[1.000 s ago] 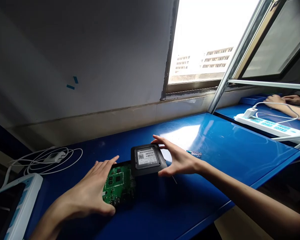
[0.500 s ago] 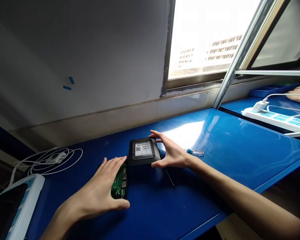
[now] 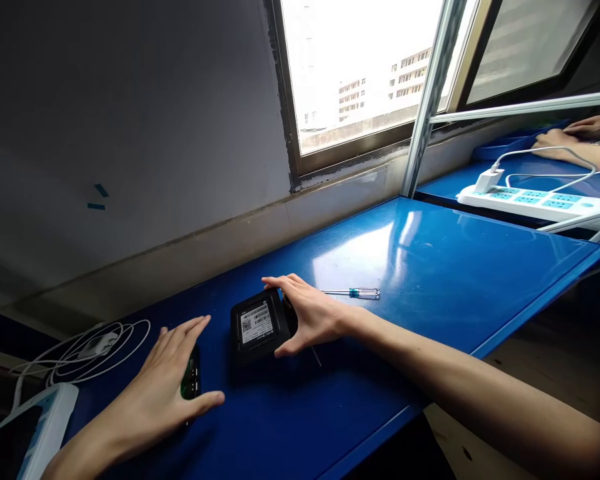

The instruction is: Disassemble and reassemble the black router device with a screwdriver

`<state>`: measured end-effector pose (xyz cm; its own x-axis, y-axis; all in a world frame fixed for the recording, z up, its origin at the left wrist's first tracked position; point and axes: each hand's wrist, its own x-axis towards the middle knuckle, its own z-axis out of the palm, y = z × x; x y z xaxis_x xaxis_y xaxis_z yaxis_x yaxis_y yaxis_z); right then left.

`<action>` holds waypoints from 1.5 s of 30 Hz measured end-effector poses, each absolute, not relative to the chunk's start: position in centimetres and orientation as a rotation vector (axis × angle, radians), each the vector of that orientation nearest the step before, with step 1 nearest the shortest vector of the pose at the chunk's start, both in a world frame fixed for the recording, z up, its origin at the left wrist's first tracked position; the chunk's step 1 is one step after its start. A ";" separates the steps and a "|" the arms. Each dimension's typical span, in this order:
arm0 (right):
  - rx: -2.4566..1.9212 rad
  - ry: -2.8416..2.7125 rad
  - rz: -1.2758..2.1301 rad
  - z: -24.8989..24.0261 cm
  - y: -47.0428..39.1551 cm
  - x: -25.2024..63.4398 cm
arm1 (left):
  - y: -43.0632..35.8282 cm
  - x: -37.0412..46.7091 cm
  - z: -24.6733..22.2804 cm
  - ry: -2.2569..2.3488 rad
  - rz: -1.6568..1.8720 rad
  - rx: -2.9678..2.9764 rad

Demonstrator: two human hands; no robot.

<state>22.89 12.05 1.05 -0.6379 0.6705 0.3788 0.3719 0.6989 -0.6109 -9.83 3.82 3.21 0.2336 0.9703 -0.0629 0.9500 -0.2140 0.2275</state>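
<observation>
My right hand grips a flat black plastic casing by its right end, thumb on the near edge and fingers on the far one. A white label with a QR code and barcodes faces up on it. The right end of the casing is partly hidden by the hand. My left hand has its fingers and thumb spread over a green circuit board, which shows only in part beyond the palm. Whether that hand touches the board is hidden. The board and the casing lie apart, the board to the left.
A screwdriver with a clear blue handle lies beyond my right hand. Coiled white cable and a power strip are at left. Past a metal post are another power strip and another person's hands.
The view has swung right. The gap between the casing and the circuit board has grown, and the casing is turned slightly. My left thumb and fingers now reach well past the board.
</observation>
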 end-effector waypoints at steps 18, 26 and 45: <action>-0.599 -2.306 0.553 1.5 10.7 22.3 | 6.6 0.0 7.5 1.299 0.289 2.569; -0.706 -2.271 0.687 0.7 11.2 21.8 | 7.4 -2.5 7.0 1.528 0.504 2.351; -0.800 -2.376 0.809 0.9 11.2 20.7 | 6.8 -3.6 3.4 1.273 0.813 2.140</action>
<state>20.73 11.20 0.94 -0.7010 0.6626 0.2637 0.3642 0.6505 -0.6665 -3.56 6.82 3.45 0.3794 0.8959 0.2311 0.5863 -0.4260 0.6891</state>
